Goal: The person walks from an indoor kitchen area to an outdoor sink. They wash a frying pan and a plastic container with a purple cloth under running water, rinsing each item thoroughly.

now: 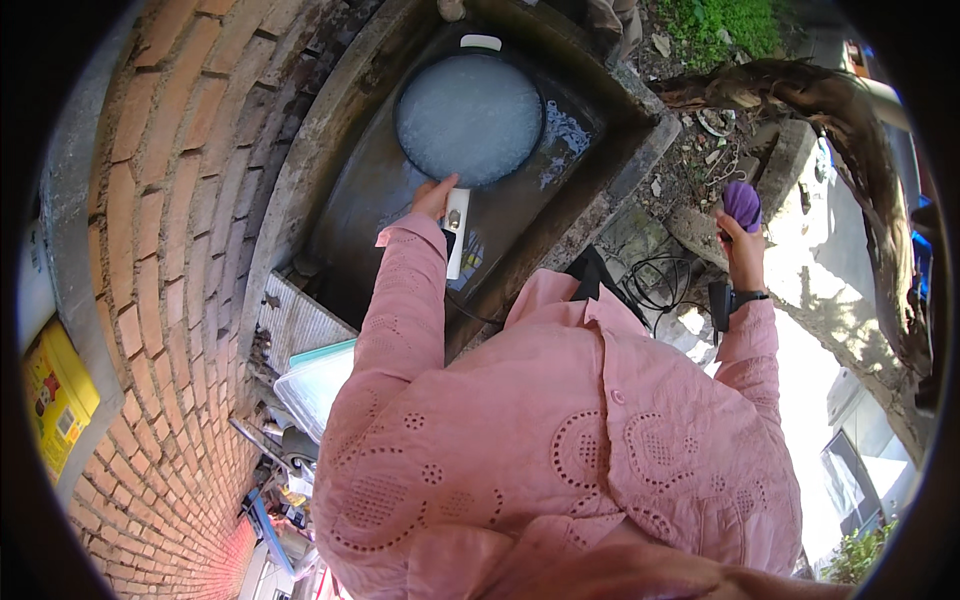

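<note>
A round dark-rimmed pan full of cloudy, bubbly liquid stands in a concrete sink basin. Its long white handle points towards me, and a short white grip sits on the far side. My left hand is at the near rim where the long handle begins, thumb by the rim; its exact grip is partly hidden by the sleeve. Off to the right, outside the basin, my right hand is raised and closed around a bunched purple cloth. A dark band with a small black device is on that wrist.
A brick wall runs along the left. A twisted trunk arches at the right. Coiled black cable lies beside the basin's right wall. A clear plastic container and a corrugated slab are at the near left.
</note>
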Demonstrator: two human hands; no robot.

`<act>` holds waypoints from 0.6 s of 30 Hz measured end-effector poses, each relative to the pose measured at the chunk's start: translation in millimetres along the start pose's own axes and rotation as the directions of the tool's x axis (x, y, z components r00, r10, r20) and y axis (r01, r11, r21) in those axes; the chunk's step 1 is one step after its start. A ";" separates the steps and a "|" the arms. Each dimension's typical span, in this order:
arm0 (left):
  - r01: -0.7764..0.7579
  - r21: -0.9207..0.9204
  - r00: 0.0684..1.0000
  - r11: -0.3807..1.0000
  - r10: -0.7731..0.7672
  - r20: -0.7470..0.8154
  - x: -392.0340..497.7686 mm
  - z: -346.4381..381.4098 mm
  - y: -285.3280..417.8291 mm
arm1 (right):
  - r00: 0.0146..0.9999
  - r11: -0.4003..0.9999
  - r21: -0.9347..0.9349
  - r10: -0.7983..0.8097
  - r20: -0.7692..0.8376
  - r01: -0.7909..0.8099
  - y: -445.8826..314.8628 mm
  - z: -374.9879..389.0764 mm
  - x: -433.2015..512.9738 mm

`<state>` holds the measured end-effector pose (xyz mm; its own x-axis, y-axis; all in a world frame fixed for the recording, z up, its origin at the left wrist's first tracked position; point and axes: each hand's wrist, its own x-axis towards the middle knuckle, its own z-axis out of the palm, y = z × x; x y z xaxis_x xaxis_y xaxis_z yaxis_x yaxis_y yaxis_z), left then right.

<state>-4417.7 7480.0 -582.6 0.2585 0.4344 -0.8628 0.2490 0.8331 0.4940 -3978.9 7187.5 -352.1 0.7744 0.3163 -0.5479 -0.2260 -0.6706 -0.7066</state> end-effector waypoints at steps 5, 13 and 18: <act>0.068 -0.203 0.998 0.977 -0.068 0.007 18.4 18.2 -0.3 | 0.990 0.962 0.239 0.138 0.002 -0.135 51.9 -57.2 -26.9; -0.066 -0.160 0.994 0.985 0.052 -0.093 9.0 33.3 0.0 | 0.991 0.937 0.327 0.131 -0.015 -0.119 81.3 -73.8 -34.5; -0.116 -0.107 0.985 0.988 0.100 -0.142 -8.6 39.7 17.8 | 0.997 0.941 0.336 0.069 -0.043 -0.051 89.9 -82.0 -33.1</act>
<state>-4378.4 7477.4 -562.2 0.1471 0.5597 -0.8155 0.1161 0.8090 0.5762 -3976.5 7061.8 -360.8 0.7818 0.2396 -0.5757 -0.4503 -0.4217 -0.7870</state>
